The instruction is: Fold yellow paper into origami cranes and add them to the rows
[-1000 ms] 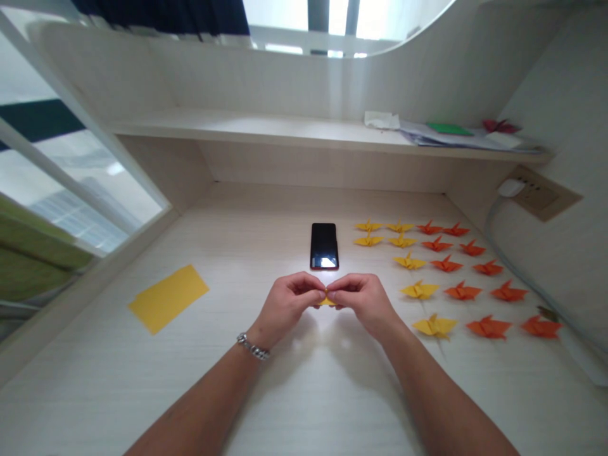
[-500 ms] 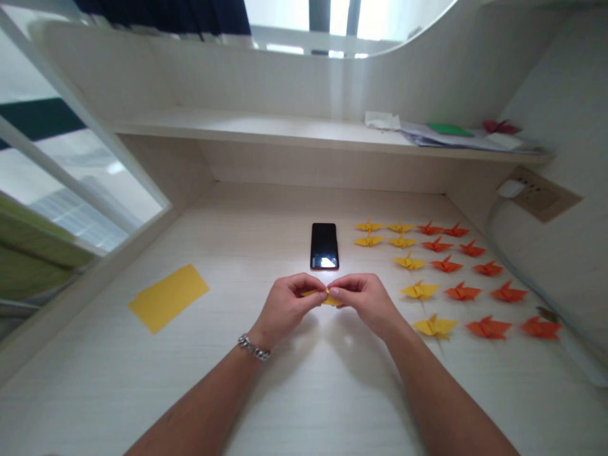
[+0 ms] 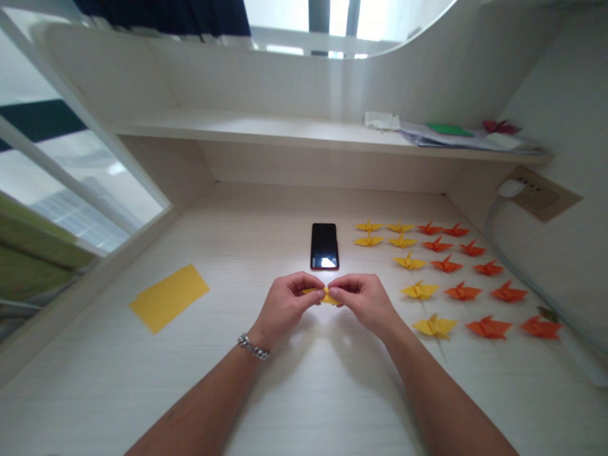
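Yellow cranes (image 3: 434,326) and orange cranes (image 3: 489,327) look finished — left hand (image 3: 287,300) and right hand (image 3: 365,299) pinch a yellow piece (image 3: 329,299); yellow sheets (image 3: 169,298) lie unfolded.

White light glares in the panes (image 3: 373,20) up high, and a patch gleams on the near end of the phone (image 3: 324,244). Soft shadows spread across the desk (image 3: 247,218) between the forearms (image 3: 213,389); the outer edges look stretched, the folded yellow paper (image 3: 329,297) slightly soft.
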Demonstrator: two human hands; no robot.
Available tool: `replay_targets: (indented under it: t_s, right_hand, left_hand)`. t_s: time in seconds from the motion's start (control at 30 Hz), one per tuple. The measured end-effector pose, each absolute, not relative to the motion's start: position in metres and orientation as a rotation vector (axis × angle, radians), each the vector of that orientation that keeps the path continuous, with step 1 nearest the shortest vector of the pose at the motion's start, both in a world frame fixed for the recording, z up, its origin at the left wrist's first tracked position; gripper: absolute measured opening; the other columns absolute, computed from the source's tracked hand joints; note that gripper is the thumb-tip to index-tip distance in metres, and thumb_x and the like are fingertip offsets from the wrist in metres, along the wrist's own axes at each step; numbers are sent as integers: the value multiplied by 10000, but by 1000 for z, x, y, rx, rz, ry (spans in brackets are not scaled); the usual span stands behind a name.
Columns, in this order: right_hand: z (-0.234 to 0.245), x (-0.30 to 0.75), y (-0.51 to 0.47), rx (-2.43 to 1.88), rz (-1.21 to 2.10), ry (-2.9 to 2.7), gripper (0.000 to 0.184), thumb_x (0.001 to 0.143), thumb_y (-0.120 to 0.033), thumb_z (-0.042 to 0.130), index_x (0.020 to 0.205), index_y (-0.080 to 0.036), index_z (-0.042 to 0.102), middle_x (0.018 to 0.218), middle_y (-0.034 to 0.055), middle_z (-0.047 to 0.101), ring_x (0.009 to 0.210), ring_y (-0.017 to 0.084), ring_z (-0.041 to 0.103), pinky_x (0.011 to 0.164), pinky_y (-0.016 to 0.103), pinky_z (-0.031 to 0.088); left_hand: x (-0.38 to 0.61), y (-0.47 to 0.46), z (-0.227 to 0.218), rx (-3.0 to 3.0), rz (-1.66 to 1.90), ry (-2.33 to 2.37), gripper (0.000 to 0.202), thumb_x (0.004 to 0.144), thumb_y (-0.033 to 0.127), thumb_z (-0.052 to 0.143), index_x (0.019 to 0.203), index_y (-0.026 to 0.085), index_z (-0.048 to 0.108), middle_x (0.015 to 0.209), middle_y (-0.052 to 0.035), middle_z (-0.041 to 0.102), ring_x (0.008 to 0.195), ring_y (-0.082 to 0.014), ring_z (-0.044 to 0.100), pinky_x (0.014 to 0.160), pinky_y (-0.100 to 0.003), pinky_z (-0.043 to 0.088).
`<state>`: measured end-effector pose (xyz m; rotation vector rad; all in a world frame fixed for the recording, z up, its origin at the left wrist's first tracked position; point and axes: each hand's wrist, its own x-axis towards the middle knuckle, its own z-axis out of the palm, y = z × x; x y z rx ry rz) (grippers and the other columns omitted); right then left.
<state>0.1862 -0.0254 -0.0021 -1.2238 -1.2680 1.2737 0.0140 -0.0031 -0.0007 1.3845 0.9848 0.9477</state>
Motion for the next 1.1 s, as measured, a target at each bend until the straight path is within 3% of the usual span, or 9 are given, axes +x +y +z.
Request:
replay_targets:
  t_s: [0.37, 0.7, 1.1]
  right_hand:
    - [-4, 187, -25, -1235, 1186, -1322, 132, 725, -223, 658, 812, -145, 719, 725, 47, 700, 640, 152, 617, 610, 265, 493]
    - [-6, 186, -26, -1322, 1112, -1441, 165, 746, -244, 640, 868, -161, 716, 811, 56, 722, 737, 181, 648, 676, 283, 503]
    - [-8, 180, -28, -1427, 958, -1626, 130, 780, -242, 569, 722, -167, 659, 691, 17, 662, 630, 143, 569, 568, 237, 411]
  left_hand:
    - [15, -3, -4, 1301, 966, 924, 214, 697, 213, 739, 878, 133, 658, 878, -82, 702, 786, -173, 661, 727, -284, 541]
    - [16, -3, -8, 1435, 1011, 1000, 149, 710, 218, 722, 812, 148, 640, 809, -51, 688, 744, -158, 655, 707, -275, 549]
    - [15, -4, -9, 1459, 1017, 1012, 140, 697, 194, 709, 777, 151, 603, 775, -43, 671, 725, -156, 649, 684, -268, 540]
